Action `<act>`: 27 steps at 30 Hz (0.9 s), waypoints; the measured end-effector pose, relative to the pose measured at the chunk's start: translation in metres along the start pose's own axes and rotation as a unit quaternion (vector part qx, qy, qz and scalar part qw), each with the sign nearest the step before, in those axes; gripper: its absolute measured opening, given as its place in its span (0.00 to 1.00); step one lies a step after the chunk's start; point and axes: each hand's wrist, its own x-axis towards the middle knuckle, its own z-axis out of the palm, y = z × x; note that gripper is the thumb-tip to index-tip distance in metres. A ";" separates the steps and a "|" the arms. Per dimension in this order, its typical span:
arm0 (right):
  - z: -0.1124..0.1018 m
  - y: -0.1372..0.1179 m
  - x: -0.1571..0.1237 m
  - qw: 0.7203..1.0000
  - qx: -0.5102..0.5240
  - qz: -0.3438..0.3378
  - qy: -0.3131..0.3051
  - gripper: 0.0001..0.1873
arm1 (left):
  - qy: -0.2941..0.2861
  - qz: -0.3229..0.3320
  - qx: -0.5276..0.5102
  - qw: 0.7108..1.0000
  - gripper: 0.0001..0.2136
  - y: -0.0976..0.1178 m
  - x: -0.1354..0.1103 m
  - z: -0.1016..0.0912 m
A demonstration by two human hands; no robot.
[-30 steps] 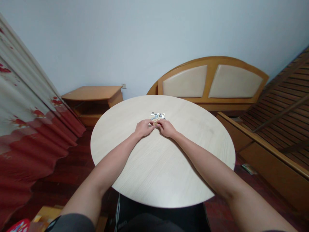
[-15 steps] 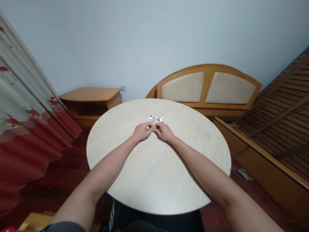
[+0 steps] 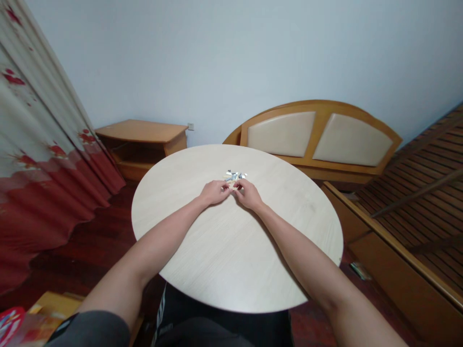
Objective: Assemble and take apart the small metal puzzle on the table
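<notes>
A small tan building-block piece point(image 3: 233, 188) is between the fingertips of my two hands, just above the table. My left hand point(image 3: 215, 192) pinches its left side. Thumb and fingers of my right hand point(image 3: 249, 194) are closed on the right side, and they hide much of the piece. Right behind the fingertips lies a small heap of loose white, grey and tan building-block pieces point(image 3: 236, 175); single shapes are too small to make out.
The round pale table point(image 3: 231, 260) reaches to my lap. Beyond it are a wooden cabinet point(image 3: 142, 130) at back left and a padded headboard point(image 3: 282, 135). A curtain point(image 3: 54, 178) hangs left, a wooden bed frame point(image 3: 394, 255) stands right, and a yellow box point(image 3: 54, 306) is at lower left.
The view has tilted and shifted slightly. The piece has turned between my fingers, so its hollow-looking face shows less now. Both hands remain together in front of the heap.
</notes>
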 end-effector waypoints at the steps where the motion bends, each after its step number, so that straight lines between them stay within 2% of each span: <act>1: 0.000 0.000 0.000 1.000 0.000 -0.005 0.000 0.05 | 0.002 0.001 -0.001 1.000 0.14 -0.001 0.000 0.001; 8: -0.001 -0.001 -0.001 1.000 0.002 -0.006 -0.002 0.15 | 0.018 0.019 -0.013 1.000 0.12 -0.007 0.002 0.005; 27: -0.006 -0.001 -0.002 1.000 -0.022 0.011 -0.014 0.10 | 0.022 0.035 -0.004 0.999 0.12 -0.011 0.001 0.003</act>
